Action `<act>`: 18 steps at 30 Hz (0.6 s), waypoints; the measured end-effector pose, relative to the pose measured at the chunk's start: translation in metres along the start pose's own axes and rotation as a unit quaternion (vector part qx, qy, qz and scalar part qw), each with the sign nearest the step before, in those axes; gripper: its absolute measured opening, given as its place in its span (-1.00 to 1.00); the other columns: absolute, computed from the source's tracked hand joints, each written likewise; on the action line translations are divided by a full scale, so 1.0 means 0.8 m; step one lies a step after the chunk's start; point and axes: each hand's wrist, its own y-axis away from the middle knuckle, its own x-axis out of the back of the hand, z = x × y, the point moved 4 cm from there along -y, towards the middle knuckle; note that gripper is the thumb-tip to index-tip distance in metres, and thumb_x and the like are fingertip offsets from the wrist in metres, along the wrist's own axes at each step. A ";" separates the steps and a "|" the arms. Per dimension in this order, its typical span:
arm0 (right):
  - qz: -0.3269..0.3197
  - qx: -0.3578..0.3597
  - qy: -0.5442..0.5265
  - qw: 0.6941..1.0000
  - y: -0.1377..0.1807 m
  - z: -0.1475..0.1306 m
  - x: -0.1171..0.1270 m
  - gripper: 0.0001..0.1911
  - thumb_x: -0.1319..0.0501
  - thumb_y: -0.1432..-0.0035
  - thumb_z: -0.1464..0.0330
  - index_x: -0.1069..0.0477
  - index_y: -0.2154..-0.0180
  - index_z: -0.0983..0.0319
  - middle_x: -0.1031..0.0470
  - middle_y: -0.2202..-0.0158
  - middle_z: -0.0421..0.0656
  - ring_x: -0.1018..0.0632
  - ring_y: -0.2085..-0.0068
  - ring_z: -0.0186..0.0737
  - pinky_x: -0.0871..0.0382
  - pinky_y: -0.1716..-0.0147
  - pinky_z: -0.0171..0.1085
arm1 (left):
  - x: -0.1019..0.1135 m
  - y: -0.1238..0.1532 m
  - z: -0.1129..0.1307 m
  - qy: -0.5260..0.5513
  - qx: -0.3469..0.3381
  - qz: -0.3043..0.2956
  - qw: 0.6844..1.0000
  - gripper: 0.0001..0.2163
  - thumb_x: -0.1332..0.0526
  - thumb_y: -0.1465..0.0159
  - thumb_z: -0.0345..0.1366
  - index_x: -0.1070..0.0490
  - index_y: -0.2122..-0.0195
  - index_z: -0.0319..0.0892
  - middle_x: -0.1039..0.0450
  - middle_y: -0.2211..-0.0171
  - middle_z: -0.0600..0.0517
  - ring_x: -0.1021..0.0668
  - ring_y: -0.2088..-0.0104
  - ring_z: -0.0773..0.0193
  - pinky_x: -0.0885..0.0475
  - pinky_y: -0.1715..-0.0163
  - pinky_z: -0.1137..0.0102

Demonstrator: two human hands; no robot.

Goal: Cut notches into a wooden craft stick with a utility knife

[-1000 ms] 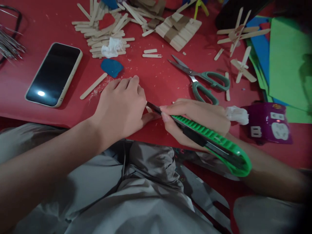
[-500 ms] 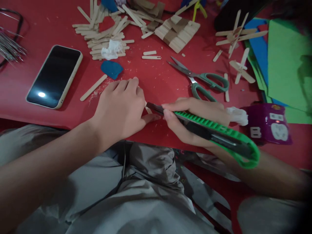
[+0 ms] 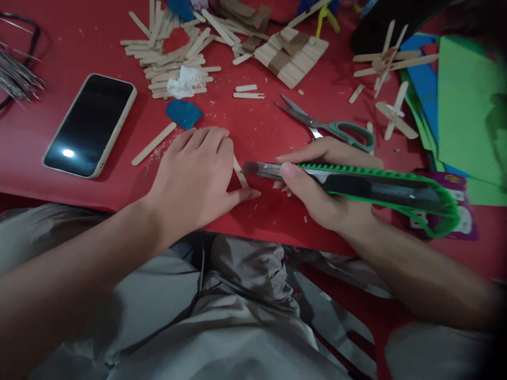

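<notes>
Right hand (image 3: pixel 330 211) has shifted rightward, swinging the green cutter (image 3: pixel 364 187) it pinches more crosswise; left hand (image 3: pixel 194 179), nearer, fingers together, pins the wooden stick (image 3: pixel 240 174) along its right edge, long axis roughly fore-and-aft, blade perhaps touching.

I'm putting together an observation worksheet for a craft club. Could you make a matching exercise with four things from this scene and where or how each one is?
Things:
1. utility knife
2. phone
3. scissors
4. wooden stick by the knife's blade tip

Place or state:
A. partly covered by the left hand
B. on the red table, two blades slightly apart
C. gripped in the right hand
D. at the left of the picture, dark screen up

Right pairs: 1-C, 2-D, 3-B, 4-A
</notes>
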 end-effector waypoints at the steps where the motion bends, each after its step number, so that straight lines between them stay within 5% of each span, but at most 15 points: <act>1: -0.001 -0.005 -0.003 1.000 0.000 0.000 0.000 -0.88 -0.46 -0.43 0.17 -0.75 0.14 0.03 -0.76 0.32 -0.23 -0.73 0.34 -0.20 -0.59 0.26 -0.18 | 0.001 0.000 0.000 0.005 0.001 0.000 1.000 -0.33 -0.56 -0.31 0.00 -0.54 -0.27 -0.40 -0.51 -0.39 -0.46 -0.56 -0.39 -0.44 -0.43 -0.42 -0.07; 6: 0.025 0.045 -0.082 0.995 -0.014 0.001 0.004 -0.81 -0.44 -0.41 0.19 -0.72 0.29 0.07 -0.68 0.38 -0.23 -0.64 0.37 -0.22 -0.49 0.32 -0.18 | 0.004 0.001 0.004 0.004 0.006 0.017 1.000 -0.34 -0.58 -0.30 0.01 -0.49 -0.25 -0.32 -0.56 -0.31 -0.43 -0.63 -0.30 -0.43 -0.50 -0.29 -0.07; 11: 0.149 0.078 -0.267 0.949 -0.036 0.009 0.008 -0.77 -0.33 -0.16 0.46 -0.60 0.53 0.14 -0.64 0.43 -0.19 -0.60 0.39 -0.24 -0.45 0.33 -0.19 | 0.000 0.009 0.006 0.023 -0.034 0.082 0.996 -0.26 -0.62 -0.23 -0.15 -0.37 -0.35 -0.18 -0.68 -0.11 -0.20 -0.72 -0.13 -0.27 -0.59 -0.11 0.06; 15: 0.120 0.047 -0.280 0.951 -0.036 0.012 0.002 -0.88 -0.45 -0.31 0.42 -0.69 0.31 0.11 -0.70 0.36 -0.25 -0.67 0.32 -0.20 -0.56 0.28 -0.21 | -0.006 0.015 0.010 0.068 -0.094 0.090 0.989 -0.37 -0.41 -0.41 -0.34 -0.25 -0.46 -0.17 -0.70 0.05 -0.08 -0.76 0.05 -0.06 -0.61 0.02 0.15; 18: 0.108 0.089 -0.192 0.971 -0.031 0.011 0.006 -0.86 -0.47 -0.42 0.16 -0.75 0.18 0.05 -0.71 0.29 -0.25 -0.70 0.26 -0.18 -0.59 0.25 -0.19 | -0.007 0.016 0.014 0.111 -0.123 0.080 0.983 -0.39 -0.26 -0.47 -0.41 -0.18 -0.52 -0.16 -0.71 0.14 -0.01 -0.76 0.13 0.04 -0.63 0.07 0.19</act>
